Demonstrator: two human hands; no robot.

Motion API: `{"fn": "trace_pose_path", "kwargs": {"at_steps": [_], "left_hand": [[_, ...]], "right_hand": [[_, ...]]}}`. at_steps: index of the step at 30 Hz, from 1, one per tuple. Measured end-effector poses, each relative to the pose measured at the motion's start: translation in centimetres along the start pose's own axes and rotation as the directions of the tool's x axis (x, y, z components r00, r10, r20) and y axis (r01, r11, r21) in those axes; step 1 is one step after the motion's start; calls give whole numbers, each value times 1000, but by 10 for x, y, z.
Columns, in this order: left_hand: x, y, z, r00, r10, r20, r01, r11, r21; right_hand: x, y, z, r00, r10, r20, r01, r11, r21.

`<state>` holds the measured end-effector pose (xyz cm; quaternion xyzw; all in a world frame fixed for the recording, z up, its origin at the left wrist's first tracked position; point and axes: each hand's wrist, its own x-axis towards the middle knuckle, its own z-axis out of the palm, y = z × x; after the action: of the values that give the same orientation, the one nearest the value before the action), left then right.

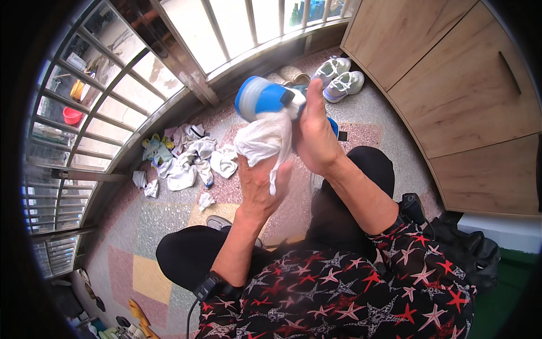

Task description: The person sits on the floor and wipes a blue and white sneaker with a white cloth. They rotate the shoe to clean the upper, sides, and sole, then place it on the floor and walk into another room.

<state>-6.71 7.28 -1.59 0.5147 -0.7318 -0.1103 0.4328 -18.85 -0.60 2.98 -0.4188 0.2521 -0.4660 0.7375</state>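
A blue and white piece of footwear [263, 94], which looks like a sandal, is held up in front of me, blurred. My right hand [315, 131] grips its near right end, thumb pointing up and fingers mostly hidden behind it. Bunched over the fingers of my left hand [263, 180] is a white cloth [264, 137], which meets the underside of the footwear. One end of that cloth hangs down beside my left thumb. Behind my right wrist shows part of another blue thing [333, 125] with a black tab [342, 136].
Several crumpled cloths [182, 169] lie in a heap on the tiled floor by the barred door [106, 89]. Beige clogs [295, 75] and light sneakers [344, 84] stand near the wooden cabinet [465, 80]. A small white scrap [206, 201] lies near my left shoe [219, 222].
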Motion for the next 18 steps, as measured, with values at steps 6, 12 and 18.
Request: {"fn": "trace_pose_path", "kwargs": {"at_steps": [6, 12, 18], "left_hand": [[6, 0, -5, 988, 117, -97, -105, 988, 116], [34, 13, -20, 996, 59, -68, -54, 996, 71], [31, 17, -16, 998, 11, -56, -3, 991, 134]], "right_hand": [[-6, -1, 1, 990, 98, 99, -94, 995, -40], [-3, 13, -2, 997, 8, 79, 11, 974, -228], [-1, -3, 5, 996, 91, 20, -92, 990, 105]]}}
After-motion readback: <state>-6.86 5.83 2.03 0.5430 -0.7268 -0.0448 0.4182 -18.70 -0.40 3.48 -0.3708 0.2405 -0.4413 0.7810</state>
